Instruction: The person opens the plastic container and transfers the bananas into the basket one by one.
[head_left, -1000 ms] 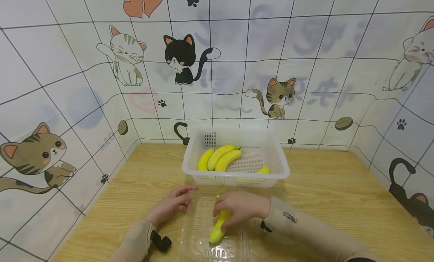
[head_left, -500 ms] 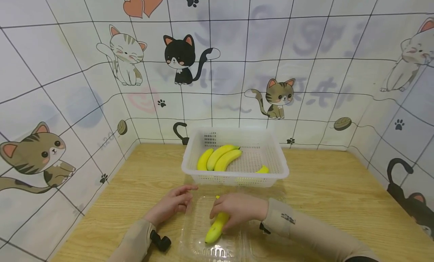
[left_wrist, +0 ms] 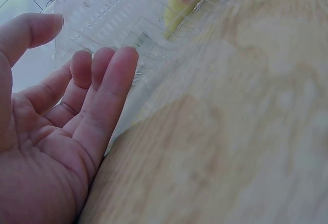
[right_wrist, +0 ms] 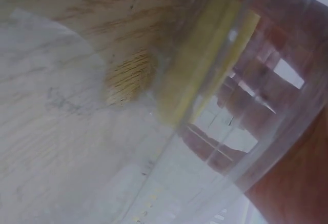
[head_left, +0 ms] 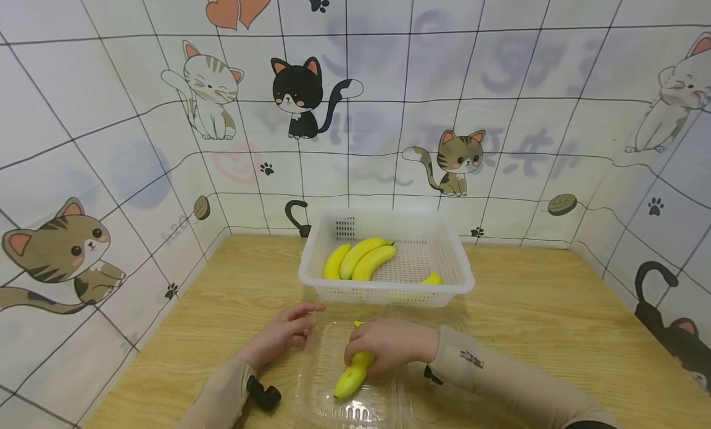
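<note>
In the head view my right hand (head_left: pixel 391 344) grips a yellow banana (head_left: pixel 351 378) from above, fingers and thumb around its middle. That banana lies slanted inside a clear plastic clamshell box (head_left: pixel 322 410). Through the box's wall the right wrist view shows the banana (right_wrist: pixel 200 65) and blurred fingers. My left hand (head_left: pixel 283 335) rests beside the box's left edge, holding nothing. Its fingers (left_wrist: pixel 115 80) are loosely bent and lie right at the clear plastic in the left wrist view.
A white perforated basket (head_left: pixel 389 287) stands behind the box with several bananas (head_left: pixel 369 259) in it, most on its left side. The wooden table (head_left: pixel 533 305) meets a cat-patterned wall (head_left: pixel 378 170) at the back and sides.
The banana's near end has shifted slightly left, and the right hand has moved a little left with it. The left hand stays in place.
</note>
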`<state>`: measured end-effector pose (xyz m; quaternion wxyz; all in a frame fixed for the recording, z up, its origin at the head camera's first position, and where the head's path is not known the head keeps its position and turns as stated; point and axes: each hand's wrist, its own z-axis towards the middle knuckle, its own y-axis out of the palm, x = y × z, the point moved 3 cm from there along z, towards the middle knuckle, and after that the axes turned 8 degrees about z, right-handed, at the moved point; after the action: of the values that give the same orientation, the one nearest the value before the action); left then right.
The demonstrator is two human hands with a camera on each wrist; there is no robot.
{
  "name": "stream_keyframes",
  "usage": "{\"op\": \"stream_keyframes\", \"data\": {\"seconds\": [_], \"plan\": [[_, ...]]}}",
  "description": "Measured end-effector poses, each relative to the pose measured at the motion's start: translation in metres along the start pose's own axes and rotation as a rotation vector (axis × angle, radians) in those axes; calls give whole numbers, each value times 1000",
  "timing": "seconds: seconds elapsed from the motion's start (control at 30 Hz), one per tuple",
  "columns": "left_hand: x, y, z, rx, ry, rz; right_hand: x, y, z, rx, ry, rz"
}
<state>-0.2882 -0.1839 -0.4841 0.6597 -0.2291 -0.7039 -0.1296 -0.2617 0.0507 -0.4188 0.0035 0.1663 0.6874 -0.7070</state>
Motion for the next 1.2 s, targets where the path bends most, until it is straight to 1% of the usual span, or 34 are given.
{"op": "stream_keyframes", "data": {"seconds": [0.13, 0.4, 0.57, 0.87, 1.07, 1.2], "plan": [[-1, 0, 1, 3, 4, -6, -2, -1, 0, 8, -11, -22], [-2, 0, 2, -7, 9, -22, -2, -2, 0, 35, -34, -33], [-3, 0, 2, -11, 8, -25, -4, -5, -1, 50, -31, -55], [-2, 1, 3, -12, 13, -25, -5, -8, -2, 54, -20, -42], [-1, 2, 2, -9, 10, -28, -7, -10, -2, 67, -36, -62], [1, 2, 1, -7, 8, -23, -7, -13, -1, 59, -25, -47]]}}
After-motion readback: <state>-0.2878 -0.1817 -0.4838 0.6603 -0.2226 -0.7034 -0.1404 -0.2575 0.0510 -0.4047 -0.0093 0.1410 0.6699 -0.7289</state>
